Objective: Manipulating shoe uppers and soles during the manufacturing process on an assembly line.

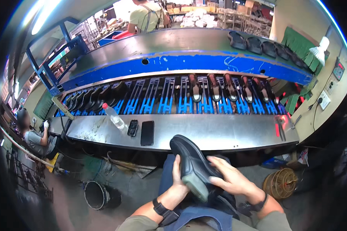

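Note:
A black leather shoe (192, 160) is tilted above my lap, its toe toward the metal worktable and a pale grey-green end (196, 186) toward me. My left hand (178, 188) grips its left side, with the thumb along the upper and the other fingers hidden beneath. From the right, my right hand (232, 177) holds the shoe's other side, its fingers bent against the edge and its thumb lower down. Dark material lies on my lap under the shoe; I cannot make out what it is.
On the metal worktable (181, 133) lie a clear bottle (115, 117), a black phone (147, 133), a small black object (133, 128) and red-handled pliers (280, 129). Beyond, shoes (214, 87) hang on a blue rack, below a belt (162, 42). A bucket (95, 195) stands left.

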Demonstrator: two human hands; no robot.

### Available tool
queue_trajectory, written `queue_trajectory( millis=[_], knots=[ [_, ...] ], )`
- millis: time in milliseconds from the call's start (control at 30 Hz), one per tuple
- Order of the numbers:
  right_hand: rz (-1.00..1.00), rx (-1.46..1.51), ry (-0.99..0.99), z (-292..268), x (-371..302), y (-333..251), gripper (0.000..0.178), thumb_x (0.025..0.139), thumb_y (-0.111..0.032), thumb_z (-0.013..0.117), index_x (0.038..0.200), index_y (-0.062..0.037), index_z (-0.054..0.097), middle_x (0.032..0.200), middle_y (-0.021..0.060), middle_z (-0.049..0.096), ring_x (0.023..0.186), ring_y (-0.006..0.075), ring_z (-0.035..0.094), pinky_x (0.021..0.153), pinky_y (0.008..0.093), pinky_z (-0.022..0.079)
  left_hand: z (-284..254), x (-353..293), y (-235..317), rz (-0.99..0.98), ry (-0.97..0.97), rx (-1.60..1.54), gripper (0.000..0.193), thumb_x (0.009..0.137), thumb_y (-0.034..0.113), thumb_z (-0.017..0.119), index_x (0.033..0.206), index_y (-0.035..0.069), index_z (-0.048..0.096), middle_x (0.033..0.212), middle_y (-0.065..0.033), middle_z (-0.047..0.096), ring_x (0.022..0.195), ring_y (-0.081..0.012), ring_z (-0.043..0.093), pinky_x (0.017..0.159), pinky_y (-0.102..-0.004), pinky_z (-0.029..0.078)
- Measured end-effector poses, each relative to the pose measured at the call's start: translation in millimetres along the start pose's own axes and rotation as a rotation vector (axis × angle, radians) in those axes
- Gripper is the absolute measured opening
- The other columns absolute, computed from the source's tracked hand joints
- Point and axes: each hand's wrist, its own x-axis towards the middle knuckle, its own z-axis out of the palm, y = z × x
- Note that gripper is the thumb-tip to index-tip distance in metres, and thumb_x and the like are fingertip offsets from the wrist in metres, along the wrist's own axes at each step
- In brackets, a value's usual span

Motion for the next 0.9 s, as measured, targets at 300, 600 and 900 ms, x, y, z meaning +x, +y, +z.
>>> queue_trajectory(
  millis=[300, 600, 900],
  knots=[
    [0.005, -0.044, 0.865, 2, -21, 120, 0.047, 0.108, -0.029, 0.033, 0.122, 0.0039, 0.064, 0.115, 0.022, 0.066, 0.106, 0.0372, 0.065, 0.096, 0.0405, 0.05, -60, 34, -31, 0.435, -0.617, 1.809, 0.101, 0.07, 0.031, 0.091, 0.147, -0.004, 0.036, 0.146, -0.0275, 0.044, 0.136, -0.0428, 0.046, 0.113, -0.0461, 0.041],
    [0.055, -0.165, 0.562, -27, 145, 177, 0.046, 0.106, -0.031, 0.041, 0.137, -0.0001, 0.056, 0.12, 0.0242, 0.065, 0.108, 0.0399, 0.064, 0.098, 0.0427, 0.048, -38, 105, 2, 0.281, 0.047, 1.433, 0.093, 0.07, 0.035, 0.092, 0.139, -0.005, 0.046, 0.127, -0.0164, 0.062, 0.117, -0.025, 0.062, 0.102, -0.0385, 0.049],
    [0.242, -0.366, 0.724, -93, 456, 363, 0.052, 0.096, -0.037, 0.058, 0.132, 0.0006, 0.056, 0.129, 0.0257, 0.06, 0.119, 0.0417, 0.057, 0.101, 0.0478, 0.047, -38, 358, 312, 0.59, 0.564, 1.674, 0.059, 0.079, 0.031, 0.086, 0.12, -0.003, 0.062, 0.107, -0.0192, 0.072, 0.095, -0.0304, 0.07, 0.088, -0.0392, 0.054]
  ],
)
